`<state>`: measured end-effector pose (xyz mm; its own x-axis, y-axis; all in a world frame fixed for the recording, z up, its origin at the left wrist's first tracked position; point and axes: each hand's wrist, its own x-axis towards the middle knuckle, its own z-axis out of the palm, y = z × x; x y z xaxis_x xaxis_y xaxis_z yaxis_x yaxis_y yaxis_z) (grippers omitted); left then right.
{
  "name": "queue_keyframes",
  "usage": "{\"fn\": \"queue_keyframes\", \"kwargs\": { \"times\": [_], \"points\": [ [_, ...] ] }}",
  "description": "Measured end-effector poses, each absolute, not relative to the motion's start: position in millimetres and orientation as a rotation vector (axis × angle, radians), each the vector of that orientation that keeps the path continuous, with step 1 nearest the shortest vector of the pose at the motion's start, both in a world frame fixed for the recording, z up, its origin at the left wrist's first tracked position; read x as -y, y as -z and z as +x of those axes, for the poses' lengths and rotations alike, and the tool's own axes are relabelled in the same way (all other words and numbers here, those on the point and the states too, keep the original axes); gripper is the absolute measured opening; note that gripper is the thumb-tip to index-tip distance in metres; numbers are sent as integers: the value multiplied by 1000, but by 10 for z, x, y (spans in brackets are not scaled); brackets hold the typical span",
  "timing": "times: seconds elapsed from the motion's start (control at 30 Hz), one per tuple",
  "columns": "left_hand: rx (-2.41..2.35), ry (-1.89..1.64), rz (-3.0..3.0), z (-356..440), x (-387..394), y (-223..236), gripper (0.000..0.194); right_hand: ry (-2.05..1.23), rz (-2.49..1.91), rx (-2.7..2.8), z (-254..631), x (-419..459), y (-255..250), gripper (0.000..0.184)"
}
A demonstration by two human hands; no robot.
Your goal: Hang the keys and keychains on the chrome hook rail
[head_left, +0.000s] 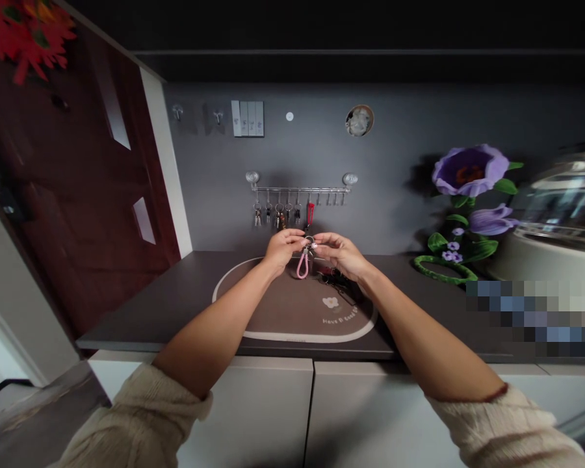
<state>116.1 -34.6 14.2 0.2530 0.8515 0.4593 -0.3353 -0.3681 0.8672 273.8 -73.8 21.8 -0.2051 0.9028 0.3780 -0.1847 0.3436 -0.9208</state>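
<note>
My left hand (286,249) and my right hand (340,252) meet above the brown mat (283,305), both closed in a pinch on one key ring (309,240). From it dangles a pink loop strap (302,266). Small parts between my fingertips are too tiny to make out. Just above, a red strap (311,213) hangs from the hook rail (299,190) on the wall. Several bunches of keys (258,214) hang on the rail's left hooks. Below my right hand a dark bundle (338,283) lies on the mat, partly hidden.
The mat lies on a dark counter (170,292) above white cabinet doors (253,403). Purple artificial flowers (470,170) and a large glass-topped container (556,214) stand at the right. A dark red door (97,169) is at the left. A dark shelf (370,62) overhangs.
</note>
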Motion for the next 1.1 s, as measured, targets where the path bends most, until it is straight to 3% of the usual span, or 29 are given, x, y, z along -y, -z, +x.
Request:
{"fn": "queue_keyframes", "kwargs": {
  "times": [0.2,0.67,1.1],
  "points": [
    [-462,-1430,1460,1165,362,-171,33,-1207,-722,1323,2675,745,-218,17],
    [-402,-1416,1395,1189,378,-175,36,-811,-795,1501,2618,697,-258,23],
    [-665,-1471,1657,1168,301,-65,28,-861,-833,1331,2645,685,-499,19]
  ]
}}
